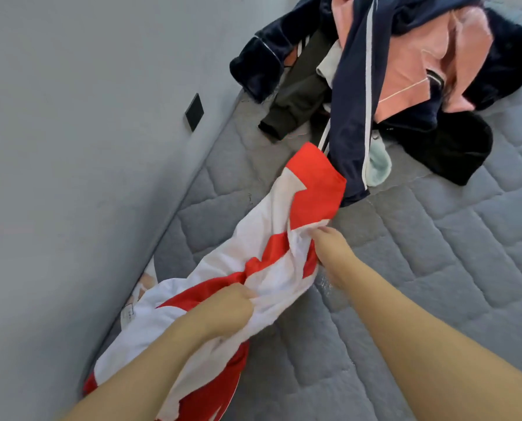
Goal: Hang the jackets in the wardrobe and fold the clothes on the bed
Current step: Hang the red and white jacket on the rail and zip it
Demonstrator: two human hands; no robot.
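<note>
On the grey quilted mattress [436,253], seen from the head camera, a red-and-white thin fabric garment [272,238] lies stretched in a long twisted band beside the pale grey wall [71,147], running from the near left corner up toward a heap of clothes. The left hand [232,305] is closed in a fist around a bunched fold near the garment's middle, and the right hand [329,247] pinches its edge a little farther up, where red meets white. Both hands touch the cloth; neither is spread flat. The garment's far red end [317,174] reaches just under the hanging edge of a navy jacket with white piping [360,86], which drapes over a pink garment [420,71] and dark fleece pieces [511,62] in the pile. A black square plate [194,111] sits on the wall. Judging from this, the step in hand is drawing one piece clear of the pile to sort it; whether it is a jacket cannot be told. The next move likely calls for shaking out the twist and finding collar or shoulders before folding or hanging.
</note>
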